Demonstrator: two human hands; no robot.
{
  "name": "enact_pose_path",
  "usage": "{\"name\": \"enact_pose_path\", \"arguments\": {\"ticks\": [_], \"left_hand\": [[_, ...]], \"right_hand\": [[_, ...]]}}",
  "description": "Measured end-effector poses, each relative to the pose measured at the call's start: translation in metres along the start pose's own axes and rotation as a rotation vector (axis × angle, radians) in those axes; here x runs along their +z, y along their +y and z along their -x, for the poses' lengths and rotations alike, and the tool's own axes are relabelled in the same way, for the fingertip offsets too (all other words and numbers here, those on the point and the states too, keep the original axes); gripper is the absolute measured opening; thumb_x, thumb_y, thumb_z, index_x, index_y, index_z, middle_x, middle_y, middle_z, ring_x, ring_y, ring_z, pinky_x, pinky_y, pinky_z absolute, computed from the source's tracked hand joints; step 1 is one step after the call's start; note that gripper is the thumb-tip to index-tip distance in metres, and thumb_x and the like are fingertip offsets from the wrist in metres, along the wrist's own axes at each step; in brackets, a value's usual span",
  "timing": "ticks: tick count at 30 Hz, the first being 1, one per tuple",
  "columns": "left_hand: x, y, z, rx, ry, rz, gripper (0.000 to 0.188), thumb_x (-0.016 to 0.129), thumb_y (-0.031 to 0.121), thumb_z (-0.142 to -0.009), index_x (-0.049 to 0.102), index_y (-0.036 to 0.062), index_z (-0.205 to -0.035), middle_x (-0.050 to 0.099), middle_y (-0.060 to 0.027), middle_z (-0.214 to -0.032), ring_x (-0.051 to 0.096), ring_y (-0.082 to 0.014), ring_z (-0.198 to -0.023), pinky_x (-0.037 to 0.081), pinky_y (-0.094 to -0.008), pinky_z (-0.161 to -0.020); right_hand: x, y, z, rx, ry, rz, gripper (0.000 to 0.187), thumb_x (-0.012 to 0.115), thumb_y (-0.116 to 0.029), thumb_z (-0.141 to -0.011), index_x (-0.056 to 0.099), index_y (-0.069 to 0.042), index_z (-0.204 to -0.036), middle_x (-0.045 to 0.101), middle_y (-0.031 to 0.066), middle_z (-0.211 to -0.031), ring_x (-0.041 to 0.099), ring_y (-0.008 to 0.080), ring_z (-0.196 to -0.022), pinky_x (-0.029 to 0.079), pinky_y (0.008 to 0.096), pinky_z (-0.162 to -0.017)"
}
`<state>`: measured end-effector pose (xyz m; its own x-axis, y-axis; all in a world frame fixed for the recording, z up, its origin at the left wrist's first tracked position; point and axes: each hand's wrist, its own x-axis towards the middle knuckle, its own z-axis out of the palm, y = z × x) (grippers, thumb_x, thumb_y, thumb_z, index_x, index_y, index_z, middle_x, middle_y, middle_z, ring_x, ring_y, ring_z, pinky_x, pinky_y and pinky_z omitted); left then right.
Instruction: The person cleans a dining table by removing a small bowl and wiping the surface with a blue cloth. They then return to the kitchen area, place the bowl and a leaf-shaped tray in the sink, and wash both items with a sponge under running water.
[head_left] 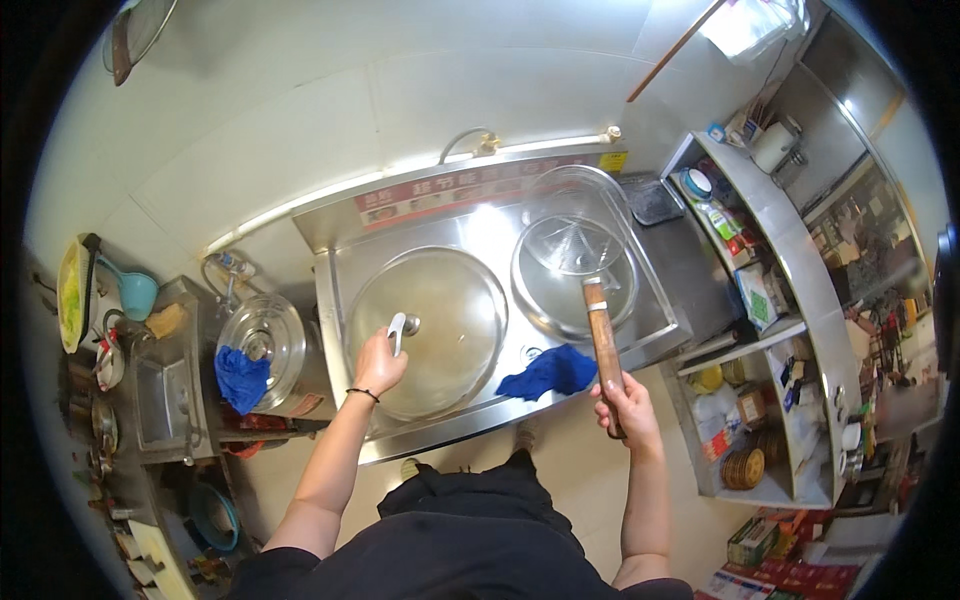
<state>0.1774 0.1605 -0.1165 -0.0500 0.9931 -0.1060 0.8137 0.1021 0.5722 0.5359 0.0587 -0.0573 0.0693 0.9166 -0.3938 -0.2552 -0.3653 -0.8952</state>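
Observation:
My left hand [380, 364] is closed around a white-handled spoon [399, 328], with a small greyish round part beside it. It is over a wide round pot [503, 325] of cloudy pale liquid, set in the steel stove counter. In my right hand [626, 405] is the wooden handle of a wire-mesh strainer [577, 246]. The strainer's round mesh head hangs over a smaller steel pot [548, 322] on the right. A crumpled blue cloth [548, 373] lies on the counter's front edge, between the pots.
A round steel lid or vessel [290, 335] with another blue cloth [241, 379] stands left of the stove, near a small sink [165, 390]. A pipe [320, 205] runs along the wall behind. Metal shelves [790, 265] with packets and jars stand on the right.

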Motion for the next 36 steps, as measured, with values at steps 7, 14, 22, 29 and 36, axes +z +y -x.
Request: {"name": "enact_pose_path", "arguments": {"ticks": [7,14,22,29,36], "left_hand": [[0.083,0.038,-0.02,-0.275,0.088,-0.191,0.027,0.051,0.007,-0.064,0.051,-0.0047,-0.089,0.055,-0.0236,-0.089,0.055,-0.0374,-0.081,0.045,-0.0428,-0.07],[0.101,0.062,-0.048,-0.382,0.183,-0.254,0.024,0.051,0.009,-0.067,0.052,-0.004,-0.087,0.054,-0.0229,-0.089,0.056,-0.0363,-0.08,0.046,-0.0422,-0.069],[0.105,0.079,-0.055,-0.477,0.243,-0.217,0.025,0.049,0.008,-0.067,0.051,-0.0039,-0.089,0.055,-0.0228,-0.087,0.056,-0.0362,-0.079,0.045,-0.0435,-0.069],[0.113,0.07,-0.058,-0.451,0.288,-0.261,0.025,0.051,0.011,-0.067,0.052,-0.0033,-0.088,0.055,-0.0208,-0.087,0.056,-0.0349,-0.079,0.045,-0.0424,-0.068],[0.108,0.07,-0.03,-0.121,0.591,-0.145,0.049,0.054,0.024,-0.075,0.039,-0.0024,-0.114,0.039,-0.0213,-0.111,0.04,-0.0338,-0.102,0.036,-0.0404,-0.084]], "right_hand": [[-0.154,-0.058,-0.117,-0.019,0.083,0.024,0.013,0.056,-0.01,-0.08,0.047,-0.002,-0.083,0.05,0.0046,-0.071,0.044,0.0069,-0.051,0.038,0.018,-0.038],[-0.255,-0.077,-0.27,0.051,0.182,-0.025,0.01,0.057,-0.007,-0.077,0.048,-0.002,-0.08,0.05,0.004,-0.065,0.046,0.0068,-0.05,0.04,0.0173,-0.041],[-0.309,-0.062,-0.377,0.198,0.174,0.103,0.01,0.058,-0.005,-0.075,0.05,-0.002,-0.08,0.055,0.004,-0.065,0.05,0.0076,-0.048,0.042,0.0195,-0.037],[-0.278,-0.047,-0.348,-0.062,0.657,1.469,0.053,0.057,-0.03,-0.074,0.038,-0.013,-0.121,0.041,0.0154,-0.118,0.044,0.0339,-0.104,0.038,0.0444,-0.084],[-0.123,0.049,-0.18,-0.899,0.12,1.107,0.036,0.058,-0.017,-0.072,0.049,-0.002,-0.104,0.048,0.0185,-0.104,0.044,0.0333,-0.099,0.033,0.0395,-0.088]]}}
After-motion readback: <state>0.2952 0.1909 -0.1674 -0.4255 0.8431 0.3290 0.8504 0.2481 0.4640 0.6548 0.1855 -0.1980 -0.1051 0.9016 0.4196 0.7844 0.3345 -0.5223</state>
